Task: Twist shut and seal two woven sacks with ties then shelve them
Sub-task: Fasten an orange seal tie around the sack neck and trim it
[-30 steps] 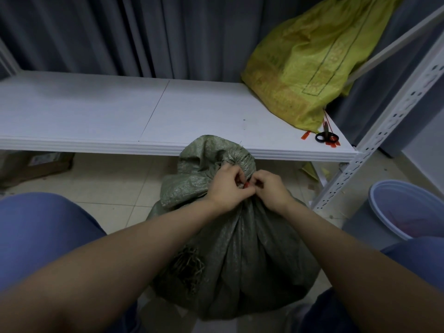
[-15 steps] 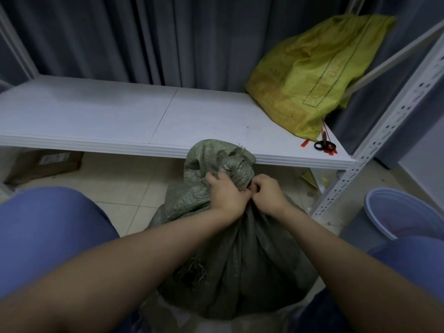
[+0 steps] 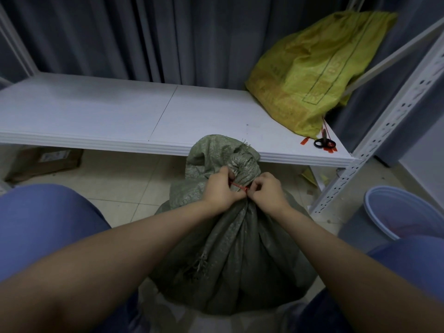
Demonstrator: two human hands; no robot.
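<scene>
A full grey-green woven sack [image 3: 230, 255] stands on the floor between my knees, its neck twisted into a bunch. A thin red tie [image 3: 238, 187] runs across the neck. My left hand [image 3: 219, 189] pinches one end of the tie at the neck's left side. My right hand [image 3: 266, 192] pinches the other end on the right. A yellow woven sack [image 3: 310, 68] lies on the white shelf [image 3: 96, 116] at the far right, leaning against the curtain.
Black scissors [image 3: 324, 142] and spare red ties [image 3: 304, 141] lie at the shelf's front right corner. A perforated white upright [image 3: 384, 131] stands to the right, with a blue bucket [image 3: 403, 212] beside it. A cardboard box [image 3: 45, 159] sits under the shelf at left.
The red tie now shows stretched between my two hands across the neck; before, it was mostly hidden under my fingers. The view has tilted slightly.
</scene>
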